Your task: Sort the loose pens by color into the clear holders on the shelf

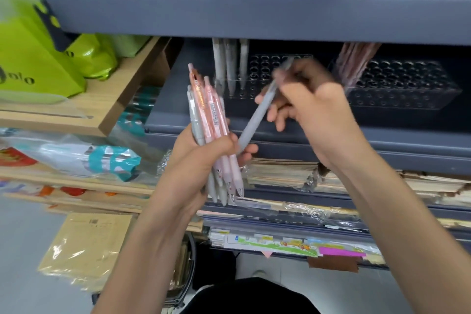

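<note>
The left hand (201,153) has its fingers curled round a bundle of pens (209,115), pink and grey mixed, held upright in front of the shelf (191,109). The right hand (316,112) pinches one grey pen (254,120), slanted, with its lower end against the bundle. That contact is the likely trouble: dragging the pen free could tug a neighbour loose, and the bundle looks fanned and loosely packed, so a pen might slip down to the floor. The pale grey and pale pink also read alike here, which invites a wrong slot. The left holder (280,64) carries grey pens (229,66), the right holder (407,89) pinkish ones (354,64), but the upper shelf edge cuts off their tops. Motion blur smears the right fingers, and the pens at the back of the bundle are hidden.
</note>
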Demonstrator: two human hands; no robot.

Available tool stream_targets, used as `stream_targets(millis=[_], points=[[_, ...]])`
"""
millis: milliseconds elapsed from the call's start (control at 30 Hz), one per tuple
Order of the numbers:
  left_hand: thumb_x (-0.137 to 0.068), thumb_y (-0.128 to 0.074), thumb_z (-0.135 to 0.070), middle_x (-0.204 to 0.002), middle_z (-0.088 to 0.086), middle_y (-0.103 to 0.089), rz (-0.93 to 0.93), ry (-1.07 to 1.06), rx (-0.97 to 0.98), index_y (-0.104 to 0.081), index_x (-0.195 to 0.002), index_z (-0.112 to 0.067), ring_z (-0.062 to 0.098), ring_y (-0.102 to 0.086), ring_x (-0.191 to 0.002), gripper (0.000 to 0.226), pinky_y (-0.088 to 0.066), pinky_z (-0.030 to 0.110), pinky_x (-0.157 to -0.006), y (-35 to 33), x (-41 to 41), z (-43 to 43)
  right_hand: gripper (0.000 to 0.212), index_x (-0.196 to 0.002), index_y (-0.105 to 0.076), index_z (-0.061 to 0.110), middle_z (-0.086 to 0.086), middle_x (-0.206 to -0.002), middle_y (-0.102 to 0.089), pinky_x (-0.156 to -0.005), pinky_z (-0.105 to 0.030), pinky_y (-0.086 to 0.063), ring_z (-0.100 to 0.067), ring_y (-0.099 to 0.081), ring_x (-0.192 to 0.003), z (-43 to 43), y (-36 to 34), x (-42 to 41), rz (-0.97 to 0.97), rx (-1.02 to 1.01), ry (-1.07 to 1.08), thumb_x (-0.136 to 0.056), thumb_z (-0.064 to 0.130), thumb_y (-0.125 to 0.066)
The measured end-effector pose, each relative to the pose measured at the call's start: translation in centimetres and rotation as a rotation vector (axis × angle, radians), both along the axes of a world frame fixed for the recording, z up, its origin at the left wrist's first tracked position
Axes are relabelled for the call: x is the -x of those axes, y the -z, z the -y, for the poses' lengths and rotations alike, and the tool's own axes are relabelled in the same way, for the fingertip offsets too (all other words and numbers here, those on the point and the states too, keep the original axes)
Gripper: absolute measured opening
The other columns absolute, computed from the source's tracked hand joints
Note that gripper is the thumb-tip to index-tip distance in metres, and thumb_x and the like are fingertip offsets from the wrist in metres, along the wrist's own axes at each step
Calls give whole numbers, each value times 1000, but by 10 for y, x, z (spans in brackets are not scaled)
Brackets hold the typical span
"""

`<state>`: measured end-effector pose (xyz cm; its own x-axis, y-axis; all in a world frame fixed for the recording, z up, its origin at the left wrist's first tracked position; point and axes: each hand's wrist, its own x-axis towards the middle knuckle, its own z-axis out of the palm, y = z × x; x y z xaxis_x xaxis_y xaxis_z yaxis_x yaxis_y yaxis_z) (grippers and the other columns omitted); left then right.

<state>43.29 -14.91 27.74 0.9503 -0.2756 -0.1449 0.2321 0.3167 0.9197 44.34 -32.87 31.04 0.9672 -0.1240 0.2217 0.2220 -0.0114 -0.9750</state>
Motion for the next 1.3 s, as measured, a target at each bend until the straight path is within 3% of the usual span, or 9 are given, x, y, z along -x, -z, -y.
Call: stream_targets(millis=[133, 267, 500, 667, 733, 800, 867, 1000, 1300], points=[[-69, -67, 3, -70, 1, -68, -33, -19, 7, -58, -110, -6, 23, -72, -67, 42, -57, 27, -61, 0, -7, -19, 12, -97, -48, 6, -16, -77, -73, -49, -30, -50, -24, -64, -53, -3, -7, -9, 107, -238, 196, -102, 17, -45], [-66, -68, -1, -72, 1, -67, -51, 6, 5, -58, -115, -7, 18, -68, -61, 50, -55, 24, -57, 1, -12, -35, 5, -103, -51, 3, -15, -84, -67, -67, -34, -58, -23, -68, -65, -4, -12, -18, 179, -232, 267, -98, 2, -51], [-65, -69, 0, -72, 1, -66, -45, 53, 7, -59, -116, -8, 18, -67, -61, 52, -55, 25, -56, 3, -17, -58, 13, -87, -59, 8, -4, -77, -67, -72, -31, -59, -15, -67, -66, -18, -14, -30, 215, 73, 404, -93, -3, -56], [-65, -69, -1, -71, 0, -66, -47, 79, 2, -59, -115, -8, 17, -68, -61, 52, -55, 24, -56, 3, -18, -68, 13, -87, -64, 11, -11, -83, -70, -84, -48, -54, -29, -68, -81, -28, -12, -47, 65, 484, 470, -96, 18, -57], [-65, -69, -1, -71, 0, -66, -46, 87, 2, -59, -114, -8, 18, -67, -61, 51, -55, 25, -56, 3, -19, -70, 30, -94, -69, 6, -15, -93, -72, -90, -36, -48, -34, -66, -93, -31, -13, -54, 16, 755, 507, -97, 31, -53], [-65, -69, -1, -71, 1, -66, -45, 98, 4, -59, -114, -8, 18, -67, -61, 50, -55, 25, -56, 3, -18, -72, 38, -95, -71, 6, -15, -97, -72, -81, -26, -35, -36, -60, -98, -36, -16, -59, -11, 911, 579, -98, 38, -50], [-64, -70, -1, -71, 1, -66, -44, 111, 5, -59, -114, -8, 18, -67, -62, 51, -55, 26, -57, 4, -18, -75, 40, -94, -72, 7, -16, -100, -71, -74, -27, -27, -37, -56, -101, -39, -19, -63, -29, 964, 630, -98, 40, -49], [-64, -69, -1, -72, 1, -66, -37, 129, 5, -58, -116, -7, 19, -67, -62, 53, -55, 26, -58, 5, -18, -79, 33, -101, -69, 15, -9, -104, -72, -82, -30, -26, -35, -56, -106, -40, -19, -66, -21, 1020, 669, -96, 42, -51], [-64, -68, -1, -71, 1, -65, -34, 137, -3, -58, -115, -6, 18, -66, -61, 53, -54, 26, -55, 4, -21, -83, 32, -94, -67, 18, -8, -97, -72, -86, -30, -42, -34, -62, -99, -37, -21, -68, -39, 1116, 599, -95, 46, -52]])
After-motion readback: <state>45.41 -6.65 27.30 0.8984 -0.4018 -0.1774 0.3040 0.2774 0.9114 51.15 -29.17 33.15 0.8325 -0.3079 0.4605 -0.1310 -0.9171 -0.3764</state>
